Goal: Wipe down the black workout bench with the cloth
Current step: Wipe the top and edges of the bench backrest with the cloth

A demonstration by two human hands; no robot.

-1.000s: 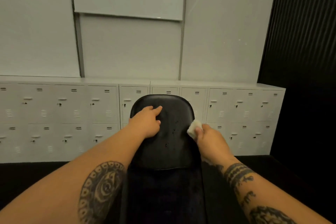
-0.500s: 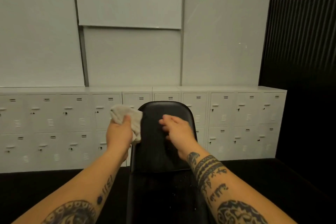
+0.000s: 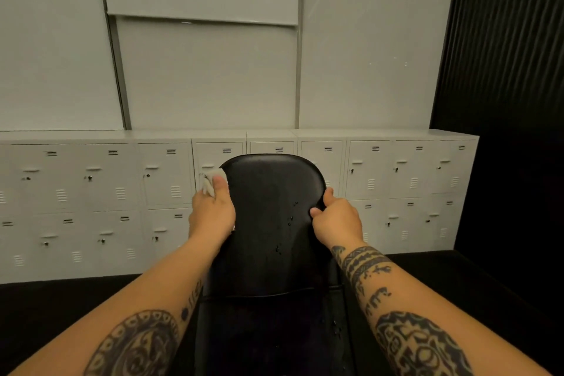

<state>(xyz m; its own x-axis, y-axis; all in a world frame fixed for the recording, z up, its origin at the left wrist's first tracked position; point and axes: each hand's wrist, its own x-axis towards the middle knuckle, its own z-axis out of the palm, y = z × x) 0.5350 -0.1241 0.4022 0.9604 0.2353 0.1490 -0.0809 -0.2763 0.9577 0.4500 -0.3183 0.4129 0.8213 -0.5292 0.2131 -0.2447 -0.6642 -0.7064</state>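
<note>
While the head camera is looking down along two tattooed forearms, the black workout bench point(image 3: 271, 253) is running straight away from the person in the middle of the frame, its rounded far end showing in front of a row of pale grey lockers point(image 3: 91, 192). Its padding is looking smooth and glossy, and a seam is crossing it between the far pad and the nearer, darker pad. Small droplets point(image 3: 290, 218) are glinting on the padded surface, scattered right of centre and running down toward the seam. The left hand point(image 3: 212, 213) is reaching to the upper left edge of the far pad; its grip is grasping the cloth point(image 3: 209, 183), a small pale bunched piece, with the thumb lying over it and pressing it against the pad's rim. Much of the cloth is being hidden by the hand. The right hand point(image 3: 335, 220) is holding the opposite edge a little lower, its grip clenching round the side of the pad with the thumb lying on the front face and the fingers curling behind. Pale wall panels point(image 3: 207, 76) are rising above the lockers, a dark ribbed wall point(image 3: 503, 70) is filling the right side, and a black floor point(image 3: 61, 308) is lying under the bench.
</note>
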